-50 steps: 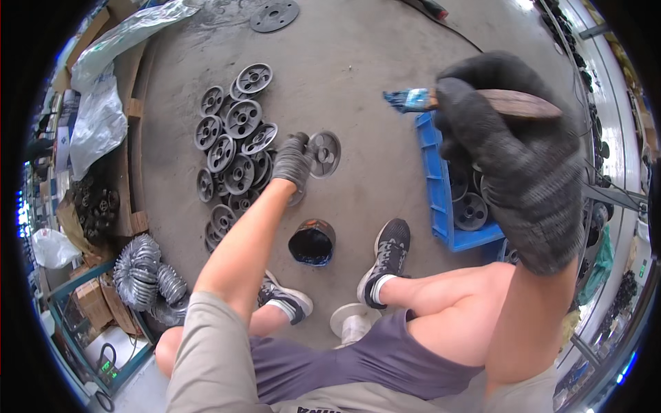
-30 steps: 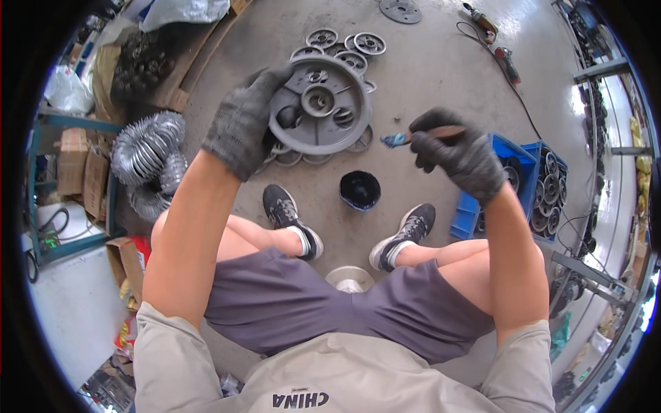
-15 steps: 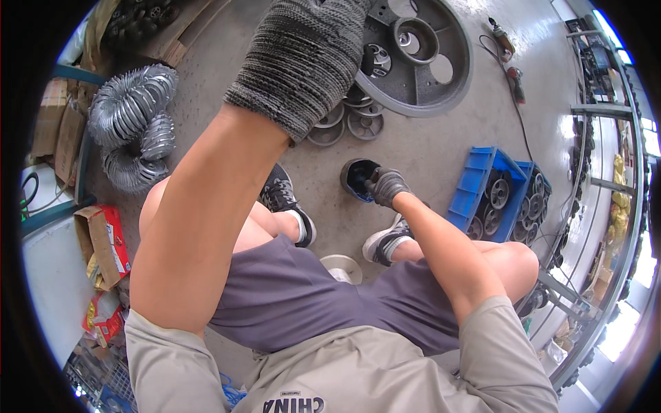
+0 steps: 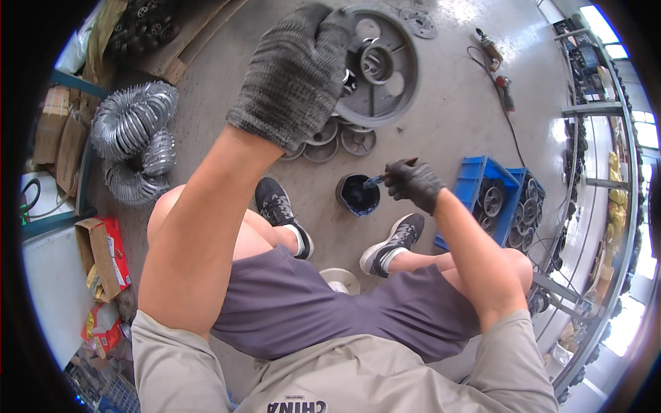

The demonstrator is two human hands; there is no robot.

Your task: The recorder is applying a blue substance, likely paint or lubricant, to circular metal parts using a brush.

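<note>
My gloved left hand (image 4: 292,76) is raised, its fingers closed at the near-left rim of a large grey pulley wheel (image 4: 403,72), held tilted above the floor; the fingertips are partly hidden. In my gloved right hand (image 4: 415,183) is a brush (image 4: 373,181), its blue-stained end at the right rim of a small round pot (image 4: 342,198). Dark, wet-looking paint coats the inside of the pot, which stands on the floor between my feet. Several smaller pulley wheels (image 4: 359,142) lie below the big wheel, partly covered by it and my left hand.
Blue crates (image 4: 468,175) of small wheels stand to the right, before a metal rack (image 4: 595,110). Two corded power tools (image 4: 506,93) lie at the far right. Silver flexible duct (image 4: 134,134) and an opened carton (image 4: 103,255) are on the left. A pale bowl (image 4: 351,277) sits between my legs.
My right hand has drawn the brush up and rightward out of the pot. The large wheel, still in my left hand, shows lower and further left, with more floor visible beyond it.
</note>
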